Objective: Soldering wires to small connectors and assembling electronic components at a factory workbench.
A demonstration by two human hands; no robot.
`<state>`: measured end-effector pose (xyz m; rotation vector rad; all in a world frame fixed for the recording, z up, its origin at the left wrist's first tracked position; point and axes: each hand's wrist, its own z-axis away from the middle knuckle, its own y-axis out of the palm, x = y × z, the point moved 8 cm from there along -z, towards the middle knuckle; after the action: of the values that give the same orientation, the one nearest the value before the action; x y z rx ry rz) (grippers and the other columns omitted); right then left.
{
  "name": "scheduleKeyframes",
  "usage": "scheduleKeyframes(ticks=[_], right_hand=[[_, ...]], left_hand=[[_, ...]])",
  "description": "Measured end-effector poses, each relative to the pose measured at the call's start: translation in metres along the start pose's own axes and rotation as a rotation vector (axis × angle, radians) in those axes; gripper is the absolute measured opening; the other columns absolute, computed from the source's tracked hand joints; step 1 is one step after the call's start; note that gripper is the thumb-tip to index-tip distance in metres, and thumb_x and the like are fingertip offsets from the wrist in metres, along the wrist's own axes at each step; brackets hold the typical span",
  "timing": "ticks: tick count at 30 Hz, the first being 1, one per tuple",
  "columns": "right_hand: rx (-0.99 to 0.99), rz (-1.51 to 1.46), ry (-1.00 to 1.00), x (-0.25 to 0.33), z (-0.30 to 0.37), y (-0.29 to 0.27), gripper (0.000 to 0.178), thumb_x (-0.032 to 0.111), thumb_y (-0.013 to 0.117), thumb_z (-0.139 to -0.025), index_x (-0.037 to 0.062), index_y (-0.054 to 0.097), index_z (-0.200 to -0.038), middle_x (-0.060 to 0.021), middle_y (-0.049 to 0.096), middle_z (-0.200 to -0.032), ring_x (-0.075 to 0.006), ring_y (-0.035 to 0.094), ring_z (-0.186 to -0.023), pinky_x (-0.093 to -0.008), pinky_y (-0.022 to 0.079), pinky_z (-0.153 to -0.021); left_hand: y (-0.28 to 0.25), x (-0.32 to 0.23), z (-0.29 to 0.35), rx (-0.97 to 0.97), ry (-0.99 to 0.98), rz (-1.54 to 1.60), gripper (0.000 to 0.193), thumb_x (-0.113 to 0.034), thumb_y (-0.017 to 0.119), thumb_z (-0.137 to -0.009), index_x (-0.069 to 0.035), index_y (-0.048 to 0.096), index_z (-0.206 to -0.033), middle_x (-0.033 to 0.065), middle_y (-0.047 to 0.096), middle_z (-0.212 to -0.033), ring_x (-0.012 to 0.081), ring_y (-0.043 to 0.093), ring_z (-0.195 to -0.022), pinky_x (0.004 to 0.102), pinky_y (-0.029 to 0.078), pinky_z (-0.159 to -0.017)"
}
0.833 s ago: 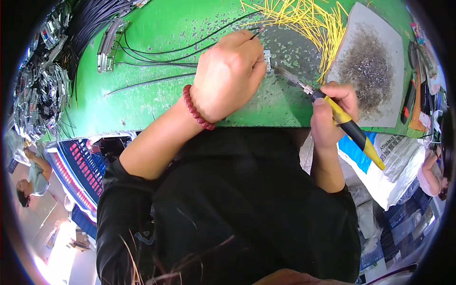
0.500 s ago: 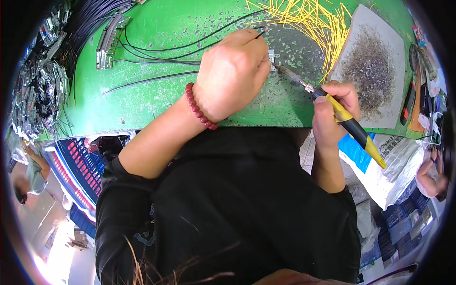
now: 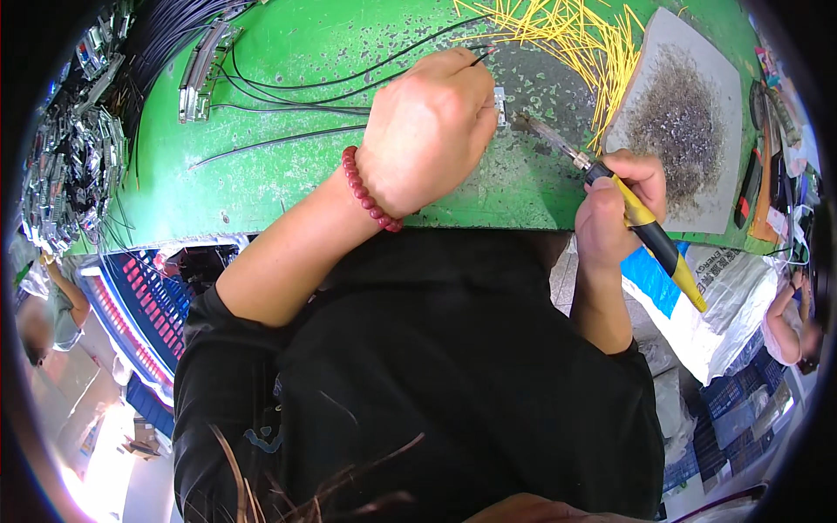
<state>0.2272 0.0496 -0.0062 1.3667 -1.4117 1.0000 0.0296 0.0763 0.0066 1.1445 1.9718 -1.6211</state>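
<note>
My left hand (image 3: 429, 135) is closed over black wires (image 3: 296, 109) on the green table, its fingers mostly hidden beneath it. A small silvery metal part (image 3: 500, 106) shows just past its fingertips, and a stripped wire end pokes out above the knuckles. In my right hand (image 3: 617, 209) is a yellow and black soldering iron (image 3: 647, 228), gripped like a pen. Its tip is a short way right of the metal part, apart from it. To the left, a metal connector piece (image 3: 202, 74) lies with the wires running from it.
Yellow wire pieces (image 3: 575, 48) are heaped at the back. A grey board (image 3: 728, 105) bearing dark residue lies at the right, beside several tools (image 3: 763, 166). Piled metal parts (image 3: 74, 166) and a bundle of dark wires (image 3: 166, 44) fill the left end. Other people sit at both far sides.
The soldering iron's tip has drawn back to the right, away from the small metal part. My left hand has stayed nearly still.
</note>
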Motion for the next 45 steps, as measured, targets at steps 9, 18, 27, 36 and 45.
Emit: scheduleKeyframes(ticks=[9,18,27,36,45], right_hand=[[0.042,0.006,-0.005,0.002,-0.002,0.004,0.016,0.001,0.064,-0.078,0.0007,0.054,-0.089,0.0024,0.047,-0.069,-0.0034,0.038,-0.059,-0.0205,0.028,-0.055],[0.055,0.074,0.082,-0.004,-0.001,0.004,0.016,-0.002,0.064,-0.075,-0.0005,0.056,-0.089,0.0017,0.052,-0.075,-0.0019,0.043,-0.063,-0.0181,0.034,-0.056],[0.098,0.095,0.096,-0.005,-0.003,0.009,0.016,-0.001,0.064,-0.077,-0.0002,0.056,-0.09,0.0007,0.052,-0.076,-0.0027,0.043,-0.063,-0.0188,0.034,-0.057],[0.019,0.019,-0.013,0.001,-0.002,0.002,0.017,0.002,0.064,-0.076,0.0005,0.054,-0.09,0.0012,0.048,-0.071,-0.0042,0.039,-0.061,-0.0204,0.029,-0.056],[-0.031,-0.009,0.051,0.004,-0.006,0.009,0.024,0.01,0.066,-0.082,-0.0007,0.053,-0.099,-0.003,0.055,-0.074,-0.0063,0.047,-0.063,-0.0202,0.037,-0.06]], left_hand=[[0.001,0.0,-0.005,0.018,-0.004,-0.02,0.008,0.001,0.064,-0.073,0.0,0.056,-0.073,0.0137,0.056,-0.073,0.032,0.057,-0.067,0.0379,0.047,-0.06],[0.004,0.002,-0.011,0.094,-0.063,-0.081,0.009,-0.003,0.063,-0.072,0.0,0.057,-0.068,0.0132,0.055,-0.071,0.0329,0.057,-0.065,0.0394,0.046,-0.058],[0.003,0.002,-0.011,0.083,-0.071,-0.062,0.009,-0.002,0.063,-0.072,0.0,0.056,-0.067,0.0128,0.055,-0.071,0.0327,0.057,-0.064,0.0397,0.046,-0.058],[0.002,0.001,-0.011,0.072,-0.063,-0.052,0.009,-0.002,0.063,-0.072,0.001,0.056,-0.068,0.0126,0.056,-0.071,0.0323,0.058,-0.065,0.0392,0.047,-0.058],[0.002,0.001,-0.013,0.08,-0.046,-0.066,0.008,-0.003,0.064,-0.072,0.0,0.057,-0.069,0.0129,0.056,-0.071,0.0326,0.058,-0.066,0.0394,0.047,-0.059]])
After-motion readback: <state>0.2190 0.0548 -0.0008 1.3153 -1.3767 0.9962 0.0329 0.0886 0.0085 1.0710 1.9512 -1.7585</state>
